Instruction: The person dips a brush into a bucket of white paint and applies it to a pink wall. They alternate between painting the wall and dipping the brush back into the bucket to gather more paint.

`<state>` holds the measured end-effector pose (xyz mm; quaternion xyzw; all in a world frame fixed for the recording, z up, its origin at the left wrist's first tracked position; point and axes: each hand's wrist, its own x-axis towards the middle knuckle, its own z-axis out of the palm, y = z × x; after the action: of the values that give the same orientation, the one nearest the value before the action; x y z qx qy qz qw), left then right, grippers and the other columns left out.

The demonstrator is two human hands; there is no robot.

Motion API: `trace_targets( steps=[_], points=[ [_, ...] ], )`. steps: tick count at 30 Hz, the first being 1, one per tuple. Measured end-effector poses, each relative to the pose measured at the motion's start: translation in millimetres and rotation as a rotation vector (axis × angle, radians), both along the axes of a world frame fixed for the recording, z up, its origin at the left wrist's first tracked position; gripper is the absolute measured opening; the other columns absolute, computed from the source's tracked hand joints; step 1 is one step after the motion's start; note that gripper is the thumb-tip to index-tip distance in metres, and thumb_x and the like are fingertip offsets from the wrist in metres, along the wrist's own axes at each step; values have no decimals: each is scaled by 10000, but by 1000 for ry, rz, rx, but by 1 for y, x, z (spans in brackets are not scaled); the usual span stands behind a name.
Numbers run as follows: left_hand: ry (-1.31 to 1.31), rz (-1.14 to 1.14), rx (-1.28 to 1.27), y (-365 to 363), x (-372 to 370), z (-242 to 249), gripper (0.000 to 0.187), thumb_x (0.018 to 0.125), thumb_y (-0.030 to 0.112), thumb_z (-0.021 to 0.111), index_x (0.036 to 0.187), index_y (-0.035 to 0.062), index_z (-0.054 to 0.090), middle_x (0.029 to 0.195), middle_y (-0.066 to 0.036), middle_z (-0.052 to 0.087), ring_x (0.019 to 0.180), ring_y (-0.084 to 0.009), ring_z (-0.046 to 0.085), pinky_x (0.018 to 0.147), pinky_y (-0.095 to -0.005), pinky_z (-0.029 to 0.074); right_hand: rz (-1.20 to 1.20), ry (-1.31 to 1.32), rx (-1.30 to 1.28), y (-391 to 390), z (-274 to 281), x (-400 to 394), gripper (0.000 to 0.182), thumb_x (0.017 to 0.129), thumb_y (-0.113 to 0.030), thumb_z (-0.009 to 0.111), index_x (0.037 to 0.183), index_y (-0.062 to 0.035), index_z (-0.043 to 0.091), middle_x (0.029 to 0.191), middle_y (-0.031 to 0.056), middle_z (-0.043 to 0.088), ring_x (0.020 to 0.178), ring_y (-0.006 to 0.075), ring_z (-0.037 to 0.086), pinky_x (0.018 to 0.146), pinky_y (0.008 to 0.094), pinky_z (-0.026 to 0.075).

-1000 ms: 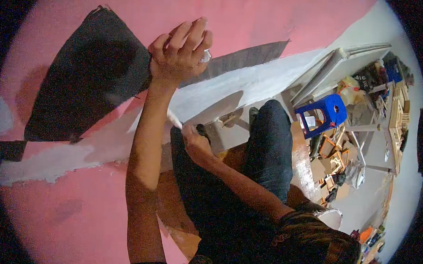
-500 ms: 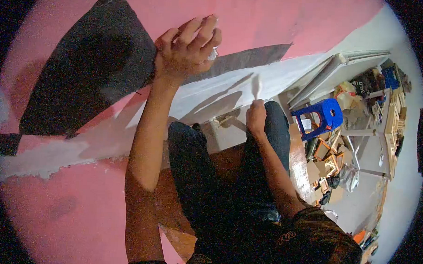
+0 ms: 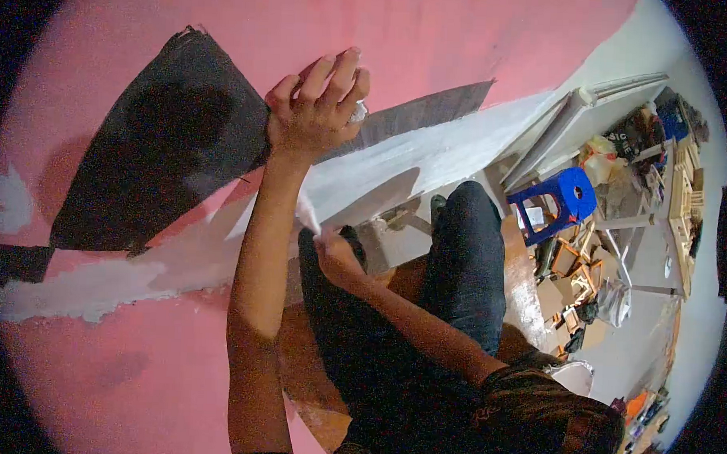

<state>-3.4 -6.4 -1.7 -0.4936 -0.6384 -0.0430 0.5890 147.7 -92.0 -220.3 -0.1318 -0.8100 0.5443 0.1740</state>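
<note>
My left hand point(image 3: 315, 117) is raised at the pink wall point(image 3: 418, 37), beside a large black painted shape point(image 3: 166, 140). Its fingers curl around something mostly hidden; only a small white bit point(image 3: 359, 111) shows at the palm's edge. Lower down, my right hand point(image 3: 340, 260) grips a brush point(image 3: 308, 215) with a whitish, blurred head, close to my left forearm and above my knee. Beyond the brush, a white painted band point(image 3: 414, 145) runs along the wall under a grey-black strip point(image 3: 416, 109).
A blue plastic stool point(image 3: 563, 198) stands to the right of my knees. Past it lie wooden frames and scraps point(image 3: 573, 286), plastic bags point(image 3: 602, 163) and a leaning panel point(image 3: 543, 141). Part of a white round container point(image 3: 574, 377) shows near my right shoulder.
My right hand has swung left with the brush, from beside my right knee to near my left forearm. My left hand keeps its pose at the wall, while the view has shifted slightly.
</note>
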Motion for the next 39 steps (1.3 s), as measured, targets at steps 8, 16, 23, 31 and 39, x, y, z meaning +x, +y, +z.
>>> trace_targets(
  steps=[8, 16, 23, 31, 39],
  points=[
    [14, 0, 35, 1, 0, 0, 275, 705, 333, 554, 969, 259, 569, 1217, 109, 508, 1140, -107, 405, 889, -369, 289, -92, -187, -305, 35, 13, 24, 276, 937, -258, 447, 942, 7, 524, 797, 190, 575, 738, 365, 553, 700, 479, 417],
    [22, 4, -6, 0, -1, 0, 320, 705, 349, 564, 1015, 271, 587, 1223, 87, 510, 1129, -139, 418, 905, -380, 297, -3, -286, -1336, 53, 0, 15, 218, 930, -282, 479, 836, -86, 496, 649, -13, 458, 471, 62, 367, 379, 200, 271],
    [40, 16, -32, -3, -1, 2, 332, 702, 344, 561, 1026, 283, 600, 1242, 80, 506, 1121, -150, 426, 910, -377, 297, 89, -156, -769, 35, -9, -10, 283, 934, -336, 485, 805, -84, 498, 632, -1, 471, 472, 75, 394, 388, 223, 285],
    [18, 0, -2, 0, -5, -4, 326, 684, 370, 562, 990, 256, 561, 1246, 99, 496, 1174, -123, 382, 905, -390, 277, -289, -182, -770, 124, -10, 42, 291, 938, -328, 489, 809, -67, 496, 615, 3, 463, 466, 92, 418, 405, 238, 326],
    [33, 2, -16, -3, -1, 3, 299, 695, 346, 558, 984, 273, 576, 1220, 93, 511, 1118, -133, 424, 892, -381, 301, -526, -158, -366, 183, -62, 46, 253, 954, -259, 445, 869, -28, 501, 615, 29, 456, 482, 133, 438, 423, 289, 368]
  ],
)
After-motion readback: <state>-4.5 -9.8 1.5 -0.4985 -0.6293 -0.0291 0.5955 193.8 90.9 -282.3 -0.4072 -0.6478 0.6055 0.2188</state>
